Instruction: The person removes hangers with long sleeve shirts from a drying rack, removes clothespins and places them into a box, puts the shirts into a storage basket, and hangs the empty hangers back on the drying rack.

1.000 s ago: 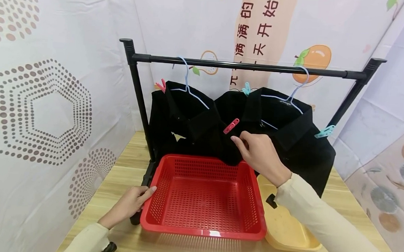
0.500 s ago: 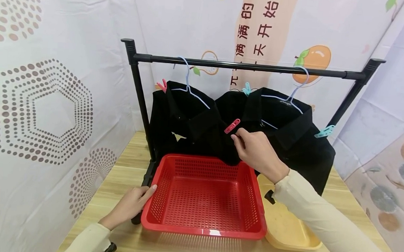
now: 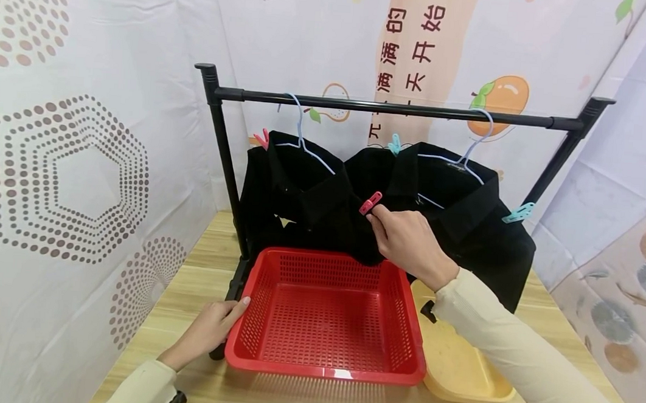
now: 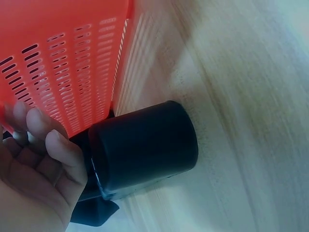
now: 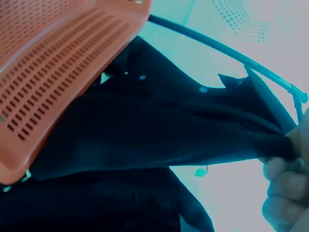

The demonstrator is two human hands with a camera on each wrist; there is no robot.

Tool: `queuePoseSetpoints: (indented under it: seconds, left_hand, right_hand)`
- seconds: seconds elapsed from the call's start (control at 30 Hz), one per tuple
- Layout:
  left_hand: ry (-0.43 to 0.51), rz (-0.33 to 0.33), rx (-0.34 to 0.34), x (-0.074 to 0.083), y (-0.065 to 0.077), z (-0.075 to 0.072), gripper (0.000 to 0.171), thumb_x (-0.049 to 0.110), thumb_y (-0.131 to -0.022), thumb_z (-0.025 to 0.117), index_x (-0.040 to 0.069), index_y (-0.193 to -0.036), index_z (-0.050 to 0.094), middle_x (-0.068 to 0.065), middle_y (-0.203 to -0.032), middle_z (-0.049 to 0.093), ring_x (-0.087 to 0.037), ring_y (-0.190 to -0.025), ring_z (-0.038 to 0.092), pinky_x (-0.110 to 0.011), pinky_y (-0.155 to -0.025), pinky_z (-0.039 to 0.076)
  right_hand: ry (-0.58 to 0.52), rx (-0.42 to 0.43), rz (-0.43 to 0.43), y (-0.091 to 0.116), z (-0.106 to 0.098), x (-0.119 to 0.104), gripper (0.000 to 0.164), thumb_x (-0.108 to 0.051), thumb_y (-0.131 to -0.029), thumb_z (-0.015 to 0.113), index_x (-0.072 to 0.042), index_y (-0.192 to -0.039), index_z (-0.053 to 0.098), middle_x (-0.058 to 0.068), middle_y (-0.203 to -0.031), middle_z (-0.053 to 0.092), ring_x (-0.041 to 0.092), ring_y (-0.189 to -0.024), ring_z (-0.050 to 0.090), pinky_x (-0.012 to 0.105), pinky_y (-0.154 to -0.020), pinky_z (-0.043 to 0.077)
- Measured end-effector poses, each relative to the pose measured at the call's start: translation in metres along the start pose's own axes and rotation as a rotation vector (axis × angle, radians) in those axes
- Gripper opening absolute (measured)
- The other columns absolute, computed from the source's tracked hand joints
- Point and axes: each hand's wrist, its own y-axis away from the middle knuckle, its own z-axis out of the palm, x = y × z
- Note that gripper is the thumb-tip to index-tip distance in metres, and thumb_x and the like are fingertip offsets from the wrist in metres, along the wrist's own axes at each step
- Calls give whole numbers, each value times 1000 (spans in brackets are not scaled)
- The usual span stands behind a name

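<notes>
In the head view, two black collared shirts hang from pale blue hangers, the left shirt (image 3: 322,207) and the right shirt (image 3: 464,233). My right hand (image 3: 411,245) pinches the shoulder of the left shirt; the right wrist view shows black fabric (image 5: 169,130) running into its curled fingers (image 5: 285,188). A pink clothespin (image 3: 370,203) sits on that shoulder, right at the fingertips. My left hand (image 3: 209,329) holds the left rim of a red perforated basket (image 3: 322,372), thumb on top. In the left wrist view, its fingers (image 4: 41,123) curl against the basket's wall.
A black rack (image 3: 393,108) bears the hangers. Another pink clothespin (image 3: 262,138) and two light blue ones (image 3: 394,144) are on the shirts' shoulders. A yellow tray (image 3: 456,373) stands right of the basket on the wooden table (image 3: 200,244). A black rack foot (image 4: 145,147) lies beside my left hand.
My right hand has moved slightly up and left, its fingertips now overlapping the pink clothespin, which has tilted a little. The left hand and the basket have stayed in place.
</notes>
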Motion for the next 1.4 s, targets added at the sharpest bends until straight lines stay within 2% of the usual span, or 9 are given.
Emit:
queuePoseSetpoints:
  seconds: [0.2, 0.37, 0.5, 0.7, 0.83, 0.97, 1.13, 1.4]
  left_hand:
    - [9, -18, -6, 0, -1, 1, 57, 52, -109, 41, 7, -96, 73, 2, -60, 62, -17, -49, 58, -27, -45, 48]
    - [11, -28, 3, -1, 0, 0, 57, 52, -109, 41, 9, -91, 73, 1, -59, 60, -16, -48, 56, -27, -44, 46]
    - [6, -28, 8, -1, 1, -1, 59, 52, -109, 41, 9, -85, 72, 1, -58, 60, -15, -46, 55, -27, -44, 46]
    - [0, -25, 9, 2, 1, -2, 59, 52, -109, 42, 10, -80, 71, 1, -56, 59, -13, -44, 54, -26, -43, 44]
    - [0, -26, 11, 2, 2, -2, 60, 53, -109, 42, 10, -79, 72, 1, -55, 59, -14, -43, 54, -26, -42, 44]
    - [3, -29, 13, 2, 2, -1, 60, 53, -109, 42, 10, -80, 73, 1, -55, 60, -17, -44, 55, -26, -42, 44]
    - [7, -36, 20, 3, 2, -1, 60, 54, -108, 42, 10, -81, 73, 0, -55, 59, -18, -44, 55, -26, -42, 44]
    - [-4, -54, 38, 2, 3, 0, 61, 55, -108, 43, 11, -77, 72, 0, -54, 58, -14, -43, 53, -26, -42, 43]
  right_hand:
    - [44, 128, -117, 1, -2, 8, 17, -4, -98, 65, -7, -87, 53, -6, -59, 34, 7, -46, 29, 26, -43, 28]
    - [45, 209, -190, 0, -5, 14, 8, 2, -96, 66, -1, -97, 59, -2, -62, 41, 10, -48, 37, 25, -44, 34]
    - [62, 275, -218, -1, -10, 16, 11, 4, -94, 66, 3, -104, 62, 3, -65, 48, 14, -50, 43, 28, -45, 41]
    - [94, 334, -207, 0, -18, 20, 13, 5, -93, 68, 7, -105, 63, 11, -70, 57, 21, -52, 52, 33, -50, 51]
    - [115, 354, -176, 5, -25, 24, 11, 1, -96, 66, 8, -105, 65, 15, -74, 62, 25, -55, 56, 37, -55, 55]
    - [94, 387, -160, 15, -28, 27, 15, -6, -101, 62, 7, -105, 66, 15, -75, 64, 26, -56, 58, 40, -57, 55]
    - [78, 425, -148, 31, -28, 33, 30, -20, -108, 54, 7, -108, 66, 13, -71, 59, 25, -53, 52, 41, -54, 52]
    - [112, 411, -135, 56, -33, 39, 36, -28, -110, 50, 6, -109, 64, 9, -68, 55, 21, -50, 48, 38, -50, 50]
